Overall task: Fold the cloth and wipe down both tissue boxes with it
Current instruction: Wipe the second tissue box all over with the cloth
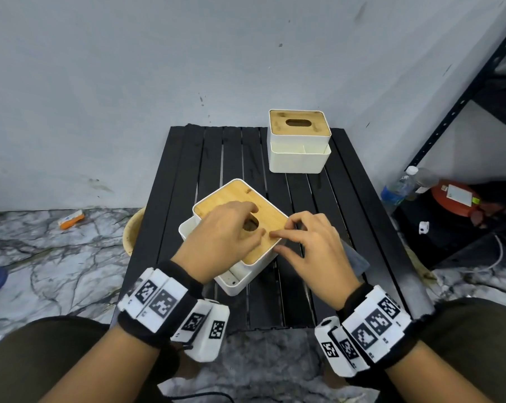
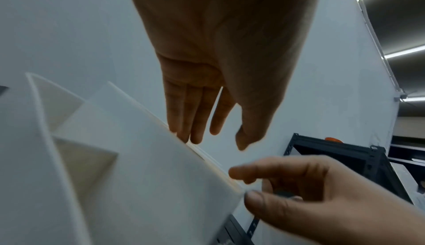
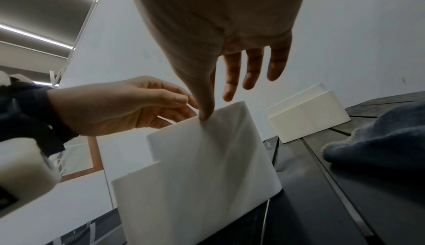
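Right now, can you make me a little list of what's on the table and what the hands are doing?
table: black slatted top
near tissue box: white, wooden lid, turned at an angle
far tissue box: same kind, back right corner, untouched
cloth: blue-grey, lying on the table under the right wrist, in neither hand
left hand: rests on the near box's lid, fingers relaxed
right hand: thumb touches the near box's right edge, holding nothing
wiping: not under way

Head view looks down; both wrist views look up, sharing the near tissue box [image 1: 240, 228].
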